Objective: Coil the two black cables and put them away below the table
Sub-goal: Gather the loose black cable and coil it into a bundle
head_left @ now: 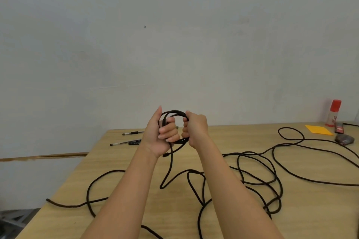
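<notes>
A small coil of black cable [174,112] is held up above the wooden table [120,161], a few loops thick. My left hand [160,137] grips its left side, thumb raised. My right hand [195,129] grips its right side. From the coil's bottom a strand [171,163] hangs down to the table, with a short plug end beside my left wrist. The rest of the black cable [258,169] lies in loose tangled loops across the tabletop, running left to the table's edge and right out of view. I cannot tell the two cables apart in the tangle.
Two pens [126,142] lie at the table's far left. At the far right stand a red-capped glue bottle [333,113], an orange paper [318,129], and a small dark device [344,139]. A white wall rises behind the table. The floor shows at the lower left.
</notes>
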Demonstrator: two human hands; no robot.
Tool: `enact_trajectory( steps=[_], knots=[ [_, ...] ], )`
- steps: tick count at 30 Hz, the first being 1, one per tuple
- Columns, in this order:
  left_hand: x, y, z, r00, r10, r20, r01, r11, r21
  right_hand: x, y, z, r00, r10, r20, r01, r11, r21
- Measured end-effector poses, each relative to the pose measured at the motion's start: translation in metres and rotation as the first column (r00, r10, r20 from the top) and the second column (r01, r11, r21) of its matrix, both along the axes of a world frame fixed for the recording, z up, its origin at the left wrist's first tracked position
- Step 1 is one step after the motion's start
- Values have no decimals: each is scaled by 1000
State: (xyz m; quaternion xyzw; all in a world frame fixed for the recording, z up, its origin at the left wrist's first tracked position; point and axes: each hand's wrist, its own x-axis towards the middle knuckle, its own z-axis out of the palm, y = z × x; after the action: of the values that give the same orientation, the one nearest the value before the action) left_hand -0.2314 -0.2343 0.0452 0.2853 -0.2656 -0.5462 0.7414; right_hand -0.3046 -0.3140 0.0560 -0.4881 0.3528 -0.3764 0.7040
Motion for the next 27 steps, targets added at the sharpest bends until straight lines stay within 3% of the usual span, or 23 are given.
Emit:
enact_trajectory(
  steps=[4, 7, 10, 13, 16, 18, 20, 23, 25, 27],
  knots=[
    [3, -12, 5, 937, 258, -237, -254, 966, 49, 8, 10, -9, 997, -58, -45, 55, 996, -70],
    [14, -14, 16, 851, 449, -272, -442, 892, 88, 3, 26, -18, 965, 262, 9, -263, 964, 42],
    [31, -10, 30, 778, 558, -289, -566, 822, 61, -13, 33, -27, 773, 620, -136, -629, 776, -37],
    [48, -1, 45, 746, 585, -317, -619, 786, -7, -21, 23, -35, 680, 725, -108, -731, 659, -174],
    [62, 11, 59, 758, 532, -378, -607, 787, -108, -27, 4, -43, 634, 773, 20, -762, 629, -153],
    [67, 18, 64, 788, 463, -406, -562, 810, -167, -33, -9, -53, 590, 807, 2, -802, 586, -117],
    [68, 24, 66, 855, 409, -318, -481, 855, -194, -36, -23, -61, 591, 794, -144, -806, 587, -73],
    [58, 26, 58, 948, 319, -5, -317, 939, -133, -36, -44, -65, 627, 656, -420, -730, 683, -23],
    [47, 24, 47, 964, 181, 194, -175, 983, -49, -34, -52, -62, 633, 453, -628, -632, 771, -81],
    [35, 22, 33, 932, -24, 361, -22, 992, 122, -31, -55, -55, 606, 211, -767, -558, 800, -221]
  ],
)
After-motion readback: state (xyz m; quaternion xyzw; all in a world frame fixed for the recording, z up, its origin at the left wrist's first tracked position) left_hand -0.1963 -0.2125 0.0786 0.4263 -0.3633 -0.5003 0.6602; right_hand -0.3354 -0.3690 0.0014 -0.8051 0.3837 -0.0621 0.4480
